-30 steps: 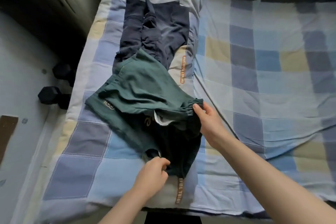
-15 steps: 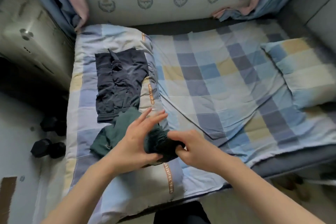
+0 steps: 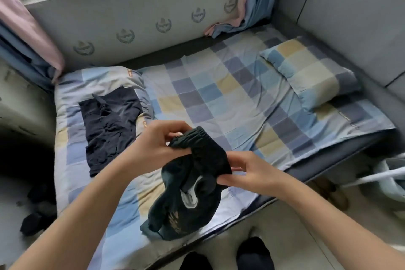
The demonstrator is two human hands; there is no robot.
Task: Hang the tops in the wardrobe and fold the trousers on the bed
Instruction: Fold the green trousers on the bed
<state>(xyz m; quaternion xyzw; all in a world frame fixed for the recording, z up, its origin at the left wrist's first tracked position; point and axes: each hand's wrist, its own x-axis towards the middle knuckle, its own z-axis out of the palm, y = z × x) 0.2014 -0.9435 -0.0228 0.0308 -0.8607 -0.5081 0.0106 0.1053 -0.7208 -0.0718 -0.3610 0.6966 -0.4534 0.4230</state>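
Note:
A dark green garment (image 3: 188,193) with an elastic hem hangs bunched in the air above the bed's front edge. My left hand (image 3: 157,144) pinches its gathered elastic edge at the top. My right hand (image 3: 245,171) grips the cloth on its right side. A dark navy garment (image 3: 107,129) lies spread flat on the folded checked quilt (image 3: 72,160) at the bed's left end. No wardrobe is in view.
The bed (image 3: 219,103) has a blue, yellow and grey checked sheet, with a matching pillow (image 3: 311,72) at the right. Curtains (image 3: 28,35) hang at both sides of the window wall. Dumbbells (image 3: 35,215) lie on the floor left of the bed.
Both hands have lifted the green garment off the quilt and bunched it up in the air. The view has swung up and right, showing the whole bed.

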